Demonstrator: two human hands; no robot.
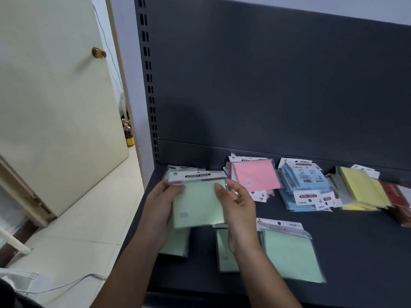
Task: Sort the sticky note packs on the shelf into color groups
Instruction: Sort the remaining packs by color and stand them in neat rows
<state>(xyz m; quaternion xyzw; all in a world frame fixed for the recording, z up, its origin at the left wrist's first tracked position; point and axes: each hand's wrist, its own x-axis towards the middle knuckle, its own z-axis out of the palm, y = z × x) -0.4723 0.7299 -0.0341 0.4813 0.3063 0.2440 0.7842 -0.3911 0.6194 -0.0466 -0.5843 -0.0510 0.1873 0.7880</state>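
Two hands hold one green pack [198, 204] between them, lifted above the left end of the shelf [355, 252]. Our left hand [161, 205] grips its left edge, thumb lying on the front near the white "STICKY NOTE" header and fingers hidden behind. Our right hand [239, 204] pinches the right edge, thumb on the front and the other fingers curled beside the wrapper.

Under our wrists, three loose green packs [291, 255] lie flat along the front of the shelf. One is partly hidden beneath the left hand, one beneath the right forearm, and the third overlaps that one's right side.

Further back, a pink stack [255, 175] sits just right of the held pack. Next to it comes a messy blue stack [305, 185] and then a yellow stack [362, 190]. A dark red packet [398, 197] touches the yellow one at the right edge of view.

Behind everything rises the dark back panel [266, 85] with its slotted upright. To the left stands a cream door [55, 107] with a brass knob [99, 52], and some bottles [127, 134] sit on the pale floor past it.
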